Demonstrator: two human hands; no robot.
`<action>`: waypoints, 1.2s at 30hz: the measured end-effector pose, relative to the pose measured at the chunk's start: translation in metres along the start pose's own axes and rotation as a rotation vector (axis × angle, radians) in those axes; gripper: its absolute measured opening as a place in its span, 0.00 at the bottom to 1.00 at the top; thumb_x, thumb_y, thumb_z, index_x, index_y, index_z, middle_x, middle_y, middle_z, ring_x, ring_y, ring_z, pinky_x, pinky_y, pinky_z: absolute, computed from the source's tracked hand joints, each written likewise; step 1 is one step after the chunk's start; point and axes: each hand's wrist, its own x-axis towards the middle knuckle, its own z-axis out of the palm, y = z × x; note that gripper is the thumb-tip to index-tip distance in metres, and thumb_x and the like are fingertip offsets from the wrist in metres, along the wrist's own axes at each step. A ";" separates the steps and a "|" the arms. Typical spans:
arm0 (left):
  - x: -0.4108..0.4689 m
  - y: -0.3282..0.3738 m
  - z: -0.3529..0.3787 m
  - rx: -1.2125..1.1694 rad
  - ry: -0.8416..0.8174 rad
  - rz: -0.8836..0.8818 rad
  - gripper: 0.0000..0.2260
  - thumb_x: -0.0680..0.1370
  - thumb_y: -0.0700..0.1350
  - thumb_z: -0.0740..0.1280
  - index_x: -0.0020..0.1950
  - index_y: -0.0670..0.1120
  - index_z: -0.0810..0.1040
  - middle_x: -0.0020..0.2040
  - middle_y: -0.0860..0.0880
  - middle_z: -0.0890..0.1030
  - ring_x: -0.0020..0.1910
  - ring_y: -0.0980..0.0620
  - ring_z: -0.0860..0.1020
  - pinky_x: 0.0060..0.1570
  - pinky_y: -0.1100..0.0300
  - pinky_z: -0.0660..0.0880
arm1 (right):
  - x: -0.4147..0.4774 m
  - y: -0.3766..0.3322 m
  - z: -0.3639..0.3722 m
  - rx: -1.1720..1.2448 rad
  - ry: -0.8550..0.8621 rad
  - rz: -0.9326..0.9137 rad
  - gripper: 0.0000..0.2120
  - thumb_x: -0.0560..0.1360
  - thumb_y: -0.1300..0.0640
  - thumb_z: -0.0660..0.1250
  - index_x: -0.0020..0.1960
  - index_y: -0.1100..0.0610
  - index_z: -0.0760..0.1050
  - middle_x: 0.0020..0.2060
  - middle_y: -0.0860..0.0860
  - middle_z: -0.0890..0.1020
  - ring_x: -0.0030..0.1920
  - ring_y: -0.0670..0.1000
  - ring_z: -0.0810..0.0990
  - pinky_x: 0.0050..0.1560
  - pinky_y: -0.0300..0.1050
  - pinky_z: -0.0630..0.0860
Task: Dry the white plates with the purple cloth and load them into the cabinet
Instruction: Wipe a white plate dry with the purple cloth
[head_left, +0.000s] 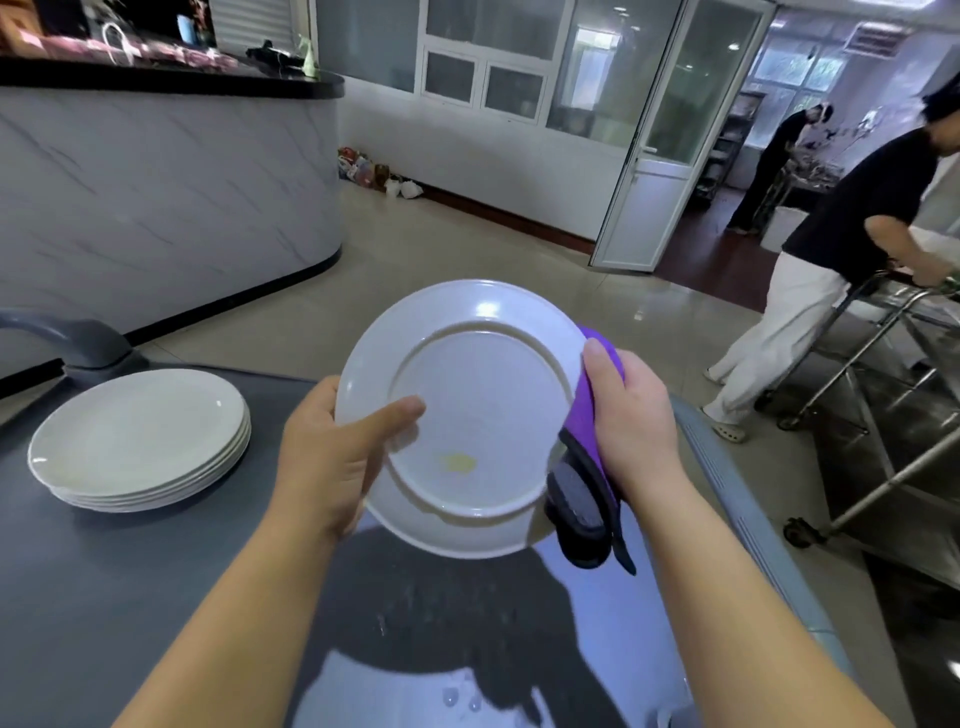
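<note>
I hold a white plate (483, 410) tilted up in front of me, its underside facing me, with a small yellow mark near its lower middle. My left hand (332, 457) grips its left rim, thumb across the base. My right hand (631, 415) presses the purple cloth (587, 483) against the plate's right rim; the cloth's grey and dark edges hang below. A stack of several white plates (140, 436) rests on the grey cart top (130, 561) to the left. No cabinet is in view.
Water drops lie on the cart top near me. A grey cart handle (78, 338) rises at the far left. A marble-faced counter (156, 197) stands behind. A person in a dark top (841, 244) leans over a steel trolley (893, 405) at right.
</note>
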 end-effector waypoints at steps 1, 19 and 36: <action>0.001 0.001 -0.001 -0.013 0.042 0.014 0.20 0.58 0.42 0.78 0.48 0.44 0.78 0.43 0.44 0.84 0.39 0.45 0.83 0.33 0.55 0.79 | 0.001 -0.003 0.001 -0.011 -0.014 -0.021 0.16 0.81 0.46 0.58 0.39 0.55 0.71 0.34 0.46 0.75 0.34 0.44 0.71 0.31 0.31 0.66; -0.003 0.000 -0.021 -0.003 0.046 0.007 0.21 0.57 0.44 0.79 0.46 0.47 0.76 0.39 0.50 0.84 0.39 0.47 0.82 0.40 0.50 0.80 | -0.006 -0.009 0.013 -0.003 0.002 -0.001 0.16 0.80 0.47 0.60 0.38 0.56 0.71 0.34 0.48 0.75 0.34 0.45 0.70 0.36 0.40 0.69; -0.007 0.008 -0.032 0.006 0.026 0.003 0.24 0.56 0.43 0.79 0.50 0.49 0.77 0.41 0.50 0.84 0.40 0.50 0.82 0.43 0.49 0.81 | -0.016 -0.023 0.021 0.018 0.013 -0.096 0.16 0.81 0.49 0.59 0.37 0.56 0.69 0.33 0.48 0.72 0.30 0.41 0.68 0.32 0.32 0.67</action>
